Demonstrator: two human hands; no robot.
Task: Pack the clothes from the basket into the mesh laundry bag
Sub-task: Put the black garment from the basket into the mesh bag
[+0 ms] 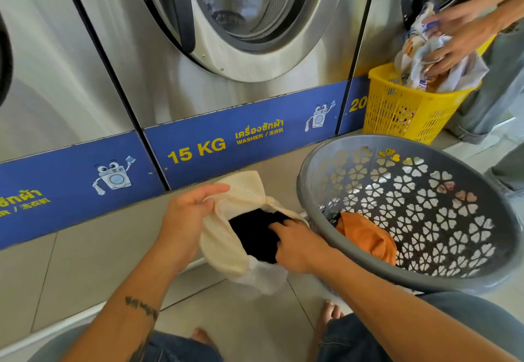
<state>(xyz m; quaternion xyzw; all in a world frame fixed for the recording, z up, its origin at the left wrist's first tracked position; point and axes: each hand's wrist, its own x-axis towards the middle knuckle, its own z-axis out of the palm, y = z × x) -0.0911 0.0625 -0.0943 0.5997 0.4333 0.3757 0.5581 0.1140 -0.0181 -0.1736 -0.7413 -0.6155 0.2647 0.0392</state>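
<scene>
The mesh laundry bag (226,237) is pinched open at its rim by the left hand (184,219). A black garment (255,234) is pressed inside by the right hand (297,245), fingers curled on it. An orange garment (365,237) lies in the grey basket (425,279). Risk: the slack rim may slip, spilling cloth onto the floor.

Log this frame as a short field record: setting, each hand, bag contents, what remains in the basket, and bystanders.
setting: tiled floor before washers
left hand: holds the mesh laundry bag open by its rim
right hand: pushes a black garment into the bag
grey basket: tilted, an orange garment inside
bystander: another person's hands lift patterned cloth over a yellow basket
</scene>
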